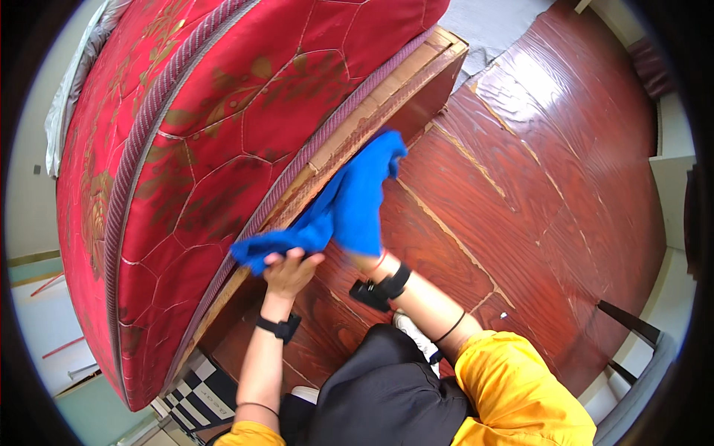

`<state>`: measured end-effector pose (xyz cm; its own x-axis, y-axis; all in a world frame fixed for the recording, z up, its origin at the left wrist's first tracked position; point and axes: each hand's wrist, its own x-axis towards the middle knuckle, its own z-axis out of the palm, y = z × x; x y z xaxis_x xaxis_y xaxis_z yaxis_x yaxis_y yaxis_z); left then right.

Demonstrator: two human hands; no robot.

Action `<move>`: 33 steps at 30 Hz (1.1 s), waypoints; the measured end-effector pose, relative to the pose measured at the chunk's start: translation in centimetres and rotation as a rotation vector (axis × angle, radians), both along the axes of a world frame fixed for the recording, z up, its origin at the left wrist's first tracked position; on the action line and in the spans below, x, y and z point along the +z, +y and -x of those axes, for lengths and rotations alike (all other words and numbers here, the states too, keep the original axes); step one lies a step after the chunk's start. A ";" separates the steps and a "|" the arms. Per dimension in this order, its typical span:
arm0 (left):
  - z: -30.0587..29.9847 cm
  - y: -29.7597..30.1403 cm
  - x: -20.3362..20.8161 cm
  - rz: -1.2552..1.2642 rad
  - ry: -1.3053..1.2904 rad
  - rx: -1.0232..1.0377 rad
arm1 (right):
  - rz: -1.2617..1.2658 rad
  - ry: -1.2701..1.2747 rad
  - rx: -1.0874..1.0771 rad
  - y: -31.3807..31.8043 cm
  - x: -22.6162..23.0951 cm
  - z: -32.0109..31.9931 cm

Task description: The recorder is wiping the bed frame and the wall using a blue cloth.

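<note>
Blue cloth (361,208) is bunched lengthwise along the wooden edge of the bed frame (435,80), just below the red mattress (223,178). Left hand (290,276) is at the cloth's near end, fingers loosely bent against it; can't tell if they pinch it. Right hand (362,262) is mostly under the cloth, only the wrist side showing; grasp can't be told. Right side is a bit blurred.

Handling, my judgement: best to lay the cloth flatter, since the folds would leave uneven contact. Light, even pressure along the edge. The wood looks chipped and rough, so a loose corner could snag; keep the ends tucked in. Left hand could anchor the near end while the right does the spreading. Cloth looks soft and thin, should give easily.

Surface: frame has a pale, worn top strip and a dark red-brown face. Floor (573,238) is red-brown wood grain, yellowish scuffed lines running across, strong glare near the far end. Small white scrap (503,315) on it. Room: grey seat (654,379) with dark legs at lower right, checked black-and-white panel (197,398) at lower left, pale walls around.
</note>
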<state>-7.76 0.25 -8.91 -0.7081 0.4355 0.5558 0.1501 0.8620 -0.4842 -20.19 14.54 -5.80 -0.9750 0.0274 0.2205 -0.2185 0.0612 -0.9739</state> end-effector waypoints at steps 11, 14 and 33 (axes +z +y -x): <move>13.9 8.6 0.1 0.272 -0.757 0.049 | -0.287 -0.043 -0.274 9.0 -5.5 14.6; 9.4 5.2 -2.5 0.177 -0.682 0.075 | -0.316 -0.079 -0.264 6.5 -7.2 11.0; -2.6 -0.2 4.7 -0.338 -0.634 0.300 | -1.184 0.353 0.284 -4.9 -8.1 -3.9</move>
<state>-5.12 0.07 -4.22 -0.9958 0.0545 0.0734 0.0480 0.9950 -0.0877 -16.32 9.62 -13.91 -0.7972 -0.5639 0.2155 -0.6030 0.7601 -0.2419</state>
